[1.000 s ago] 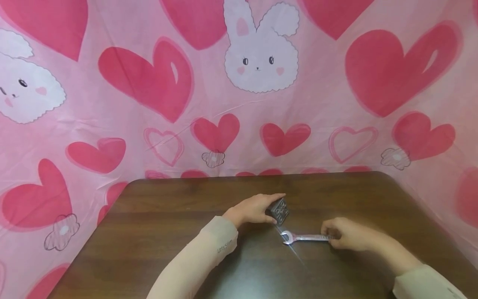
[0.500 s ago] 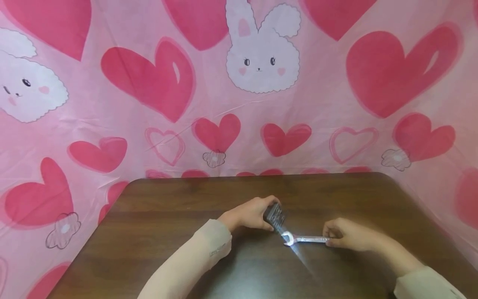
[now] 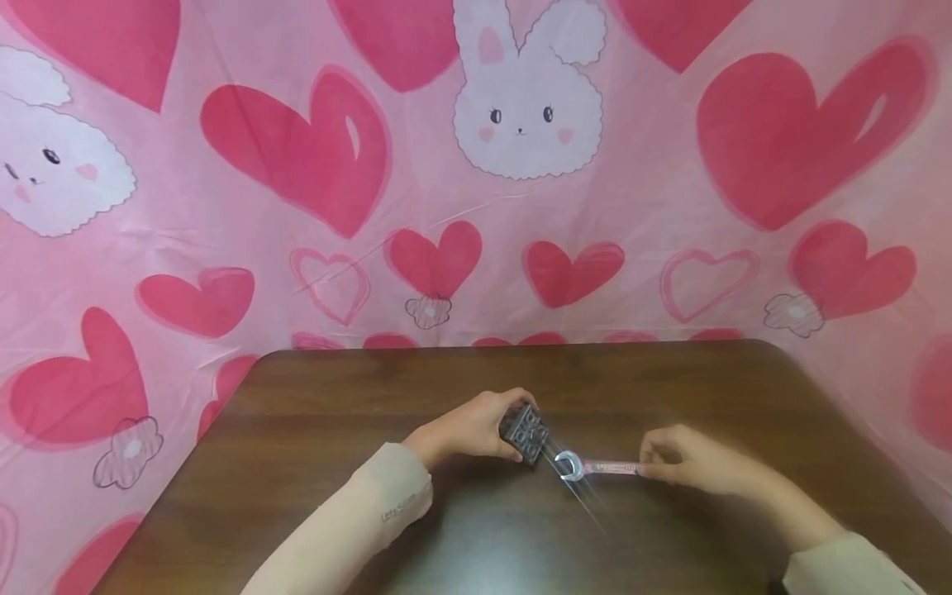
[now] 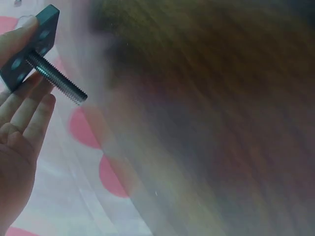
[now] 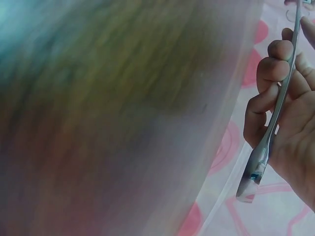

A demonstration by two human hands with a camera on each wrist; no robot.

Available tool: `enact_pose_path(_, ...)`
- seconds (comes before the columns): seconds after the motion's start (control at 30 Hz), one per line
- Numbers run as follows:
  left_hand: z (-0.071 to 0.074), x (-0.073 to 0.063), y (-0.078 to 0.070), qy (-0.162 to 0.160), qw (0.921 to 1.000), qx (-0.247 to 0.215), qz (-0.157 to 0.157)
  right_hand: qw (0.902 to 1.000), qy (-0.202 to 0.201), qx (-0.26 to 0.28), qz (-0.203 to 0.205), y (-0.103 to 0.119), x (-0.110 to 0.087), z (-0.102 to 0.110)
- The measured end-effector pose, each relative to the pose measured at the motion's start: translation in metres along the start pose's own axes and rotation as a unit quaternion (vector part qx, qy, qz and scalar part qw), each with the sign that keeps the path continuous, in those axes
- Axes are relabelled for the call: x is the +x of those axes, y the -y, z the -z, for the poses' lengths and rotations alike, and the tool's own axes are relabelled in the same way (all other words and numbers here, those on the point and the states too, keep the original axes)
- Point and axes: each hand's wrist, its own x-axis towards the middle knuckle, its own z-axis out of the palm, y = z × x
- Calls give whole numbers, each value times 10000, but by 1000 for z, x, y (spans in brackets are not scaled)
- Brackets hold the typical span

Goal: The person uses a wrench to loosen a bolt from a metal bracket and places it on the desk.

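My left hand (image 3: 476,426) grips a small dark square metal plate (image 3: 528,434) by its edges, thumb on the near side. In the left wrist view, a threaded rod (image 4: 58,77) juts from the face of this plate, which has several holes. Faint streaks slant down from the plate in the head view, and the open jaw of a silver wrench overlaps them. My right hand (image 3: 695,459) pinches the wrench (image 3: 610,468) by its other end, pointing it left. The right wrist view has the wrench shaft (image 5: 280,108) lying between curled fingers and palm.
Both hands are over a dark brown wooden table (image 3: 335,388) with rounded far corners. A pink cloth (image 3: 640,165) with hearts and rabbit faces hangs behind and beside it. Light glares off the table's front middle.
My left hand has moved left with the plate, and its fingers have shifted round the plate's edge. The wrench has shifted slightly left, still in my right hand.
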Motion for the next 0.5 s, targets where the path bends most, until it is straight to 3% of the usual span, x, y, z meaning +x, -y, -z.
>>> enact_pose_path(0.2,12,-18,2,-291,9996,-71,-11,9985,-116,501,-196,5,6,-3)
enact_pose_path(0.5,25,-42,-6,-787,9964,-297,-53,9959,-523,693,-254,20,19,-7)
